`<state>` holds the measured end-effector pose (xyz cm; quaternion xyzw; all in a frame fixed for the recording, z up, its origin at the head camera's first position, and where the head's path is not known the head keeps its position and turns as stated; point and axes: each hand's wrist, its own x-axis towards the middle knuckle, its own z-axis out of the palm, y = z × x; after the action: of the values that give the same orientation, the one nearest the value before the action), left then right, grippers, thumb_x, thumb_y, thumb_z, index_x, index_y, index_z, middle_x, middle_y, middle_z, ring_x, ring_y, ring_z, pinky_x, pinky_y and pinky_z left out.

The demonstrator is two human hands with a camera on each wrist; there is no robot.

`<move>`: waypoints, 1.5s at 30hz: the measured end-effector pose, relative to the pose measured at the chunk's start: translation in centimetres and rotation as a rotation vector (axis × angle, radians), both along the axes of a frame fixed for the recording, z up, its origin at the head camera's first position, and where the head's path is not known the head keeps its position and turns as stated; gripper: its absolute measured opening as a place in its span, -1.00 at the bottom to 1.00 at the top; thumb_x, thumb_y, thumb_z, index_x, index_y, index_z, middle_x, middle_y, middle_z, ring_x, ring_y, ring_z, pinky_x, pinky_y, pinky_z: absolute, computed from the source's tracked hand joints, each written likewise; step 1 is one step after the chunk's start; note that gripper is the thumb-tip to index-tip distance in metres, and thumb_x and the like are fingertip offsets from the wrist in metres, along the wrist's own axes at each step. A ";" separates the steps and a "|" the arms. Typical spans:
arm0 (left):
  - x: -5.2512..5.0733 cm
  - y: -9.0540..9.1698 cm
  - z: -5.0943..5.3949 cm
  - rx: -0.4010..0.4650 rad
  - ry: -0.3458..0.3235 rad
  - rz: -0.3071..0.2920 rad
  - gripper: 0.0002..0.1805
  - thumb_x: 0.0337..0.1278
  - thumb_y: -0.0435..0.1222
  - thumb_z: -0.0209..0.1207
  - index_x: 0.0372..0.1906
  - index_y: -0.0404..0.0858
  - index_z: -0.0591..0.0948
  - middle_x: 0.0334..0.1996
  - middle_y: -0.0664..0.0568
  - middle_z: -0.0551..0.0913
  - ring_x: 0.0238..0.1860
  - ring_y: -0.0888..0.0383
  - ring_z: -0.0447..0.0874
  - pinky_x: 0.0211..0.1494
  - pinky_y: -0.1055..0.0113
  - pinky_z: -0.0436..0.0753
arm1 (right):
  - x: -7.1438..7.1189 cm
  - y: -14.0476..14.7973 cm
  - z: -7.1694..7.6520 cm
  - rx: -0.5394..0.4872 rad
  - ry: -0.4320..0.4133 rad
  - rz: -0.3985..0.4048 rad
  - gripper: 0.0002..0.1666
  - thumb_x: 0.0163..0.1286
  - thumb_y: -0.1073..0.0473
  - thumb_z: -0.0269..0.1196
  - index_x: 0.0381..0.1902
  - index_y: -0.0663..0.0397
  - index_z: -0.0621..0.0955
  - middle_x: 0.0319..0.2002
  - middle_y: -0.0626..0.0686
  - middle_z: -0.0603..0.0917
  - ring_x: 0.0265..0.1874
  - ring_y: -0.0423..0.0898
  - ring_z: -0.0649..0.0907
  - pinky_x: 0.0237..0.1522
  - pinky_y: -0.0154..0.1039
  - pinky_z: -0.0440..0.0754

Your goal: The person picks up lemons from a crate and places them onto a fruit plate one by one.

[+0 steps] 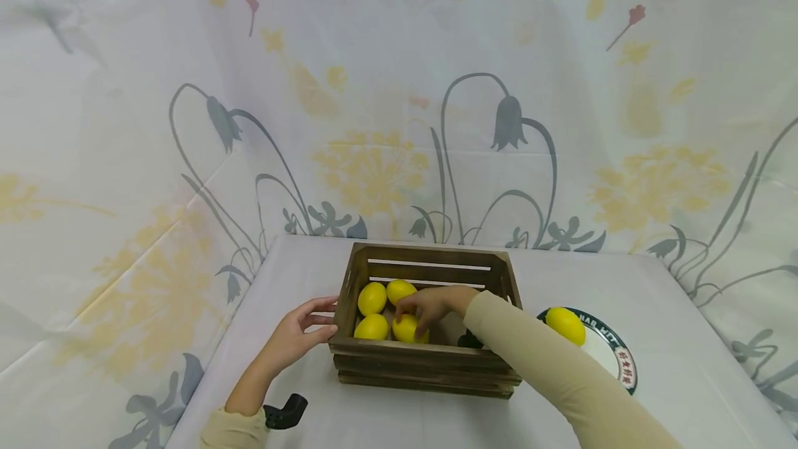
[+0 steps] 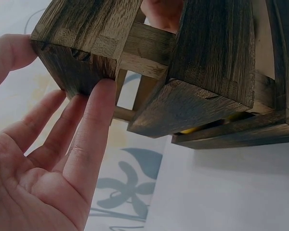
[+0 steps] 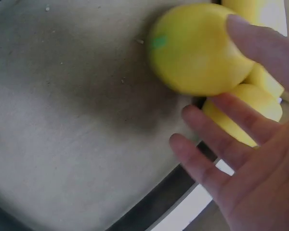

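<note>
A dark wooden slatted crate (image 1: 430, 366) stands on the white table, with several yellow lemons in its left half. Inside it, my right hand (image 1: 433, 303) pinches one lemon (image 1: 406, 330) between thumb and fingers. The right wrist view shows the thumb and index finger on this lemon (image 3: 197, 48), while the other fingers spread below it. Three more lemons (image 1: 372, 298) lie beside it. My left hand (image 1: 305, 328) touches the crate's left end with extended fingertips. In the left wrist view, the fingers (image 2: 94, 130) rest against the crate's wooden corner (image 2: 82, 62).
Right of the crate, a white plate with a dark green rim (image 1: 630, 369) holds another lemon (image 1: 565, 326); my right sleeve (image 1: 561, 366) covers part of the plate. A flower-patterned curtain (image 1: 399, 123) hangs behind the table. A black device (image 1: 287, 412) sits at my left wrist.
</note>
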<state>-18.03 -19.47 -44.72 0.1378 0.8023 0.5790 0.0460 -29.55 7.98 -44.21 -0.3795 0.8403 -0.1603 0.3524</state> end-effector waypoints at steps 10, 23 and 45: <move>0.0 0.1 0.0 -0.004 -0.001 0.004 -0.44 0.14 -0.30 0.22 0.25 -0.31 0.39 0.09 -0.25 0.45 0.03 -0.16 0.48 -0.19 0.33 0.61 | -0.7 2.0 -0.1 0.067 -0.018 -0.025 -0.54 0.06 0.42 0.37 -0.11 -0.06 0.53 0.02 -0.08 0.51 0.11 -0.07 0.43 0.14 -0.16 0.37; 0.0 0.1 0.1 0.003 -0.006 0.003 -0.43 0.13 -0.30 0.23 0.25 -0.31 0.38 0.09 -0.25 0.45 0.03 -0.17 0.47 -0.19 0.33 0.61 | -0.9 3.8 -0.1 0.133 -0.059 -0.165 -0.37 0.01 0.49 0.38 0.02 -0.10 0.53 0.16 0.00 0.37 -0.06 -0.06 0.44 -0.21 -0.09 0.61; 0.1 0.2 0.3 0.009 0.000 -0.005 -0.43 0.13 -0.30 0.23 0.25 -0.33 0.38 0.09 -0.27 0.45 0.03 -0.17 0.48 -0.18 0.34 0.60 | -0.6 4.7 2.4 -0.357 0.152 -0.158 -0.37 0.05 0.24 0.36 0.12 -0.02 0.42 0.00 0.08 0.48 -0.08 -0.03 0.49 -0.10 -0.18 0.50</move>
<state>-17.88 -19.31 -44.41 0.1400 0.7994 0.5824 0.0467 -30.14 12.72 -41.83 -0.3799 0.8498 -0.3049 0.2016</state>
